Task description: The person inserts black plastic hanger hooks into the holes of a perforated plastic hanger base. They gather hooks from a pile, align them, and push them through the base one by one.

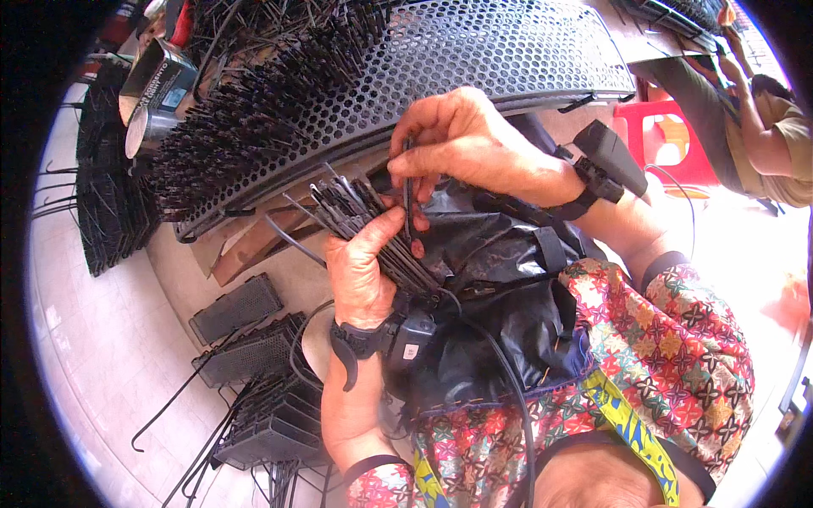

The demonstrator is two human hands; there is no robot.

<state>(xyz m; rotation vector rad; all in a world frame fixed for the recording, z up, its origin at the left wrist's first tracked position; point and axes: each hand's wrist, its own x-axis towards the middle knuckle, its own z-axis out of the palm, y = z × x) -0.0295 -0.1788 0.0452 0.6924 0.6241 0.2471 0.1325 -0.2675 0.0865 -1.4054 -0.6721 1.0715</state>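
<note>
My left hand (366, 262) is closed round a bundle of thin dark sticks (351, 207), their ends fanning toward the upper left. Above it, my right hand (461, 144) pinches a single dark stick (409, 203) between thumb and fingers; its lower end reaches down by my left fingertips. Just beyond both hands lies a curved metal panel (517, 51) full of round holes. Many upright dark sticks (246, 127) bristle from its left part, while the right part shows bare holes. What exactly the sticks are made of is too dark to tell.
Black mesh trays (237, 309) with long hooked wires are stacked at the lower left. A metal can (151, 131) and a box (161, 76) stand at the far left. A red plastic stool (631, 152) and a person (762, 140) are at the right. Black cloth (508, 313) covers my lap.
</note>
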